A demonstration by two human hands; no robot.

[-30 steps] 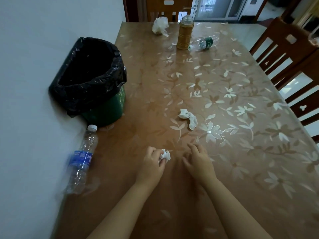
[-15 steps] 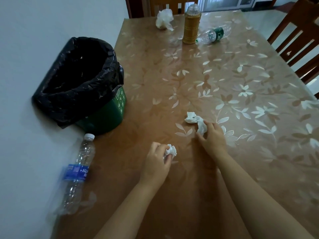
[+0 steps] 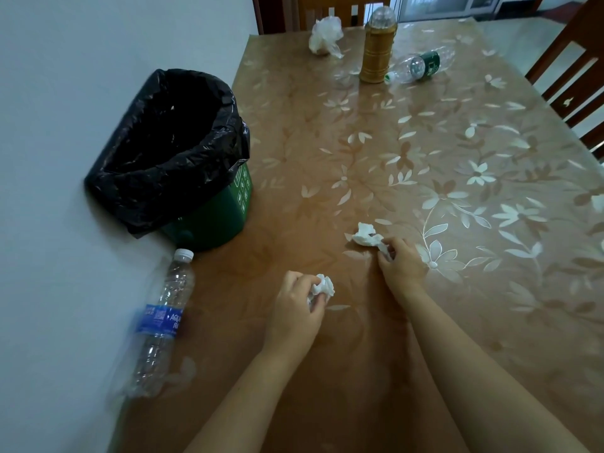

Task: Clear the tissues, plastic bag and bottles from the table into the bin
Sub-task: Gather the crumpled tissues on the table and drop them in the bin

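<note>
The left hand [image 3: 295,313] curls closed around a crumpled tissue [image 3: 322,286], while the right hand [image 3: 400,261] apparently pinches a second tissue [image 3: 366,235] lying on the table [image 3: 327,152], with the bin [image 3: 183,155] and a bottle [image 3: 160,322] off left.

Your green bin [image 3: 225,217], lined with a black bag, stands on the bench by the wall. Just before it lies a clear blue-labelled bottle [image 3: 159,322]. Two crumpled tissues [image 3: 322,287] [image 3: 366,235] sit right of it. Far beyond: a plastic bag [image 3: 325,39] and a green-labelled bottle [image 3: 418,66].
</note>
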